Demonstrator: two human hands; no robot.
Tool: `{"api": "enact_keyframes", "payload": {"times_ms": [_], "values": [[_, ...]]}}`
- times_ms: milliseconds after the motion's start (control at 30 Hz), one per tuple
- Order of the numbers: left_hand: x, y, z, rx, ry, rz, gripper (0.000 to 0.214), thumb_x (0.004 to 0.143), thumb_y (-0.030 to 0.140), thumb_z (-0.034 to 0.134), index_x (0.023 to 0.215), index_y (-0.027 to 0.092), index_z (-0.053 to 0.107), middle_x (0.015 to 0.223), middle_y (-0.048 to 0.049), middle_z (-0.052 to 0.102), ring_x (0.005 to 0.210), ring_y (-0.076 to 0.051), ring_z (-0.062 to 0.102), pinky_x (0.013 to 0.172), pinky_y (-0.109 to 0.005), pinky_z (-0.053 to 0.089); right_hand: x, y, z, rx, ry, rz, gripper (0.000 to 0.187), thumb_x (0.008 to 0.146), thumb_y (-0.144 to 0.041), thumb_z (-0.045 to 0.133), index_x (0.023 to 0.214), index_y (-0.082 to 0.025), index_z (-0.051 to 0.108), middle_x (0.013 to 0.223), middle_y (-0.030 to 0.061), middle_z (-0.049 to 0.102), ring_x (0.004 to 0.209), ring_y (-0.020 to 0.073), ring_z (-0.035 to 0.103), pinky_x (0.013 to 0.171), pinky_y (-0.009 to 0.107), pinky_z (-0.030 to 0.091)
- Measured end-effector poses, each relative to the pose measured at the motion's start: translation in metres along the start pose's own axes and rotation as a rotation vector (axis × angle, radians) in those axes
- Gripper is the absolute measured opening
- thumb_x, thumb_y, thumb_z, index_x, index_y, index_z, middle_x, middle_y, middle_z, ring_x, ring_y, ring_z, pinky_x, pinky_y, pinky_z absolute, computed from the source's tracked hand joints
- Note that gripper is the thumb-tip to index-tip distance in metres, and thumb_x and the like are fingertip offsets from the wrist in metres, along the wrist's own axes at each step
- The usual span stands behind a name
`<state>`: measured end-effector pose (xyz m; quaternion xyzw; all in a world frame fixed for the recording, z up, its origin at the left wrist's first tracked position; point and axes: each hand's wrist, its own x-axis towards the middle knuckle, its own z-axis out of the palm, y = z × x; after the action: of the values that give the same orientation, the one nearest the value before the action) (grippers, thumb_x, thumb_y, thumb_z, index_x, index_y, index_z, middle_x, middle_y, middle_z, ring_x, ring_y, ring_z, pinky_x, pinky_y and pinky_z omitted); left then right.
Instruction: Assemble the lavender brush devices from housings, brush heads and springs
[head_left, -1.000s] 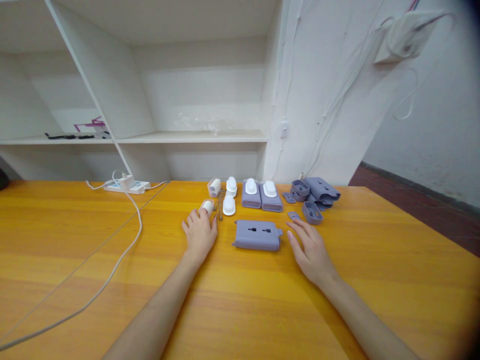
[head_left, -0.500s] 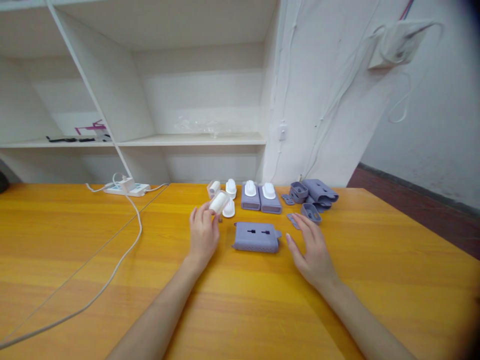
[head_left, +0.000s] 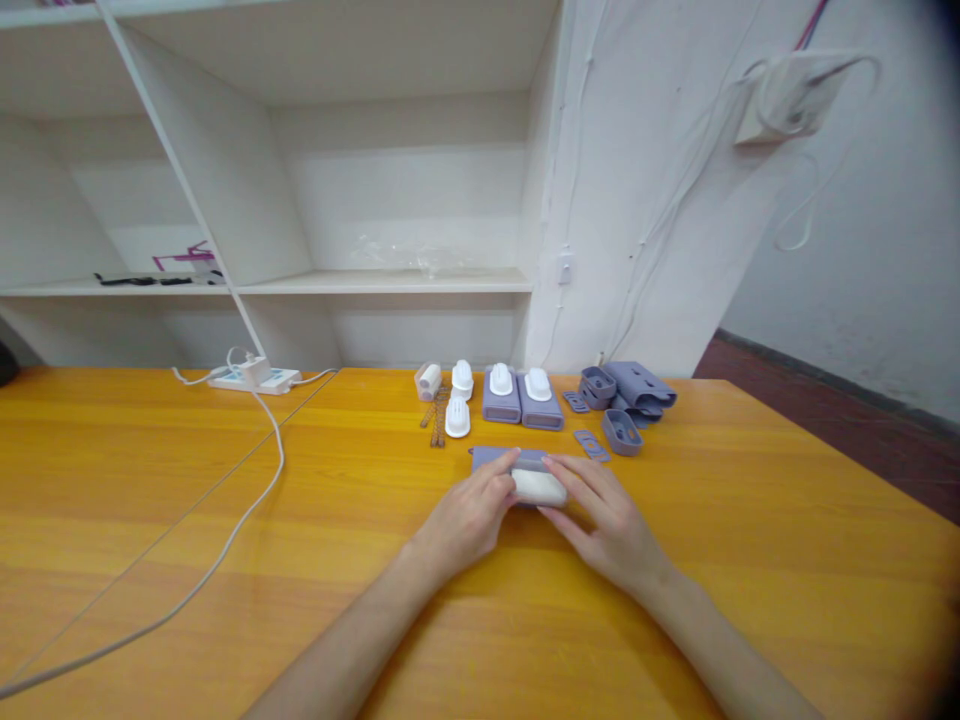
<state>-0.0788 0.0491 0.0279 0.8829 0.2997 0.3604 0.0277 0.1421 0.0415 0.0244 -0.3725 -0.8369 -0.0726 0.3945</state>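
Note:
Both hands meet over a lavender-grey plastic housing (head_left: 487, 457) lying on the table. Between them is a white cylindrical piece (head_left: 538, 487), held sideways over the housing and hiding much of it. My left hand (head_left: 469, 515) is closed on the piece's left end. At its right end, my right hand (head_left: 611, 520) grips with fingers above and thumb below. Beyond the hands lie thin coil springs (head_left: 438, 425) and a white ribbed cap (head_left: 457, 416). Flat grey plates (head_left: 592, 446) and a small grey cup-like part (head_left: 622, 432) lie beyond my right hand.
Two grey boxes (head_left: 501, 408) with white caps on top stand at the back. More grey shells (head_left: 641, 385) are stacked to their right. A power strip (head_left: 255, 378) sits at the back left, its white cable (head_left: 281, 450) curving across the table's left side. White shelving (head_left: 382, 282) rises behind.
My left hand has brought the white cylindrical piece right and nearer, over the grey housing. My right hand has moved left from beside the plates and closed on the piece. The springs are now uncovered.

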Motion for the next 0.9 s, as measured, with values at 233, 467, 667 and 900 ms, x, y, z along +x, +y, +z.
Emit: {"api": "enact_keyframes", "payload": {"times_ms": [233, 467, 667, 900], "values": [[0.004, -0.001, -0.006, 0.036, 0.008, -0.15, 0.049, 0.083, 0.034, 0.053, 0.127, 0.018, 0.036, 0.136, -0.0158, 0.042, 0.128, -0.026, 0.037, 0.106, -0.049, 0.033, -0.002, 0.008, 0.001, -0.069, 0.101, 0.153, 0.037, 0.082, -0.028, 0.057, 0.119, -0.027, 0.057, 0.103, 0.0078, 0.058, 0.095, 0.0239, 0.056, 0.086, 0.041, 0.047], [0.0, -0.012, -0.002, 0.126, -0.111, -0.251, 0.051, 0.085, 0.043, 0.048, 0.131, 0.022, 0.038, 0.141, -0.0119, 0.036, 0.134, -0.027, 0.027, 0.108, -0.05, 0.026, -0.007, 0.032, -0.007, -0.295, 0.053, 0.498, 0.021, 0.077, -0.036, 0.057, 0.091, -0.021, 0.064, 0.082, 0.0054, 0.054, 0.078, 0.0232, 0.056, 0.072, 0.037, 0.048], [0.003, -0.006, -0.008, 0.234, -0.096, -0.276, 0.056, 0.081, 0.052, 0.049, 0.13, 0.024, 0.041, 0.133, -0.0135, 0.043, 0.12, -0.031, 0.041, 0.096, -0.051, 0.037, -0.008, 0.027, -0.006, -0.335, -0.055, 0.474, 0.03, 0.079, -0.032, 0.053, 0.107, -0.024, 0.058, 0.093, 0.0059, 0.06, 0.083, 0.0239, 0.059, 0.073, 0.036, 0.046], [0.005, 0.011, -0.018, 0.199, -0.206, -0.187, 0.071, 0.073, 0.069, 0.047, 0.127, 0.024, 0.042, 0.123, -0.0135, 0.045, 0.095, -0.028, 0.058, 0.075, -0.04, 0.051, -0.01, 0.023, 0.003, -0.412, -0.19, 0.445, 0.042, 0.082, -0.038, 0.049, 0.122, -0.025, 0.052, 0.091, 0.0069, 0.066, 0.081, 0.0256, 0.062, 0.067, 0.036, 0.042]]}}
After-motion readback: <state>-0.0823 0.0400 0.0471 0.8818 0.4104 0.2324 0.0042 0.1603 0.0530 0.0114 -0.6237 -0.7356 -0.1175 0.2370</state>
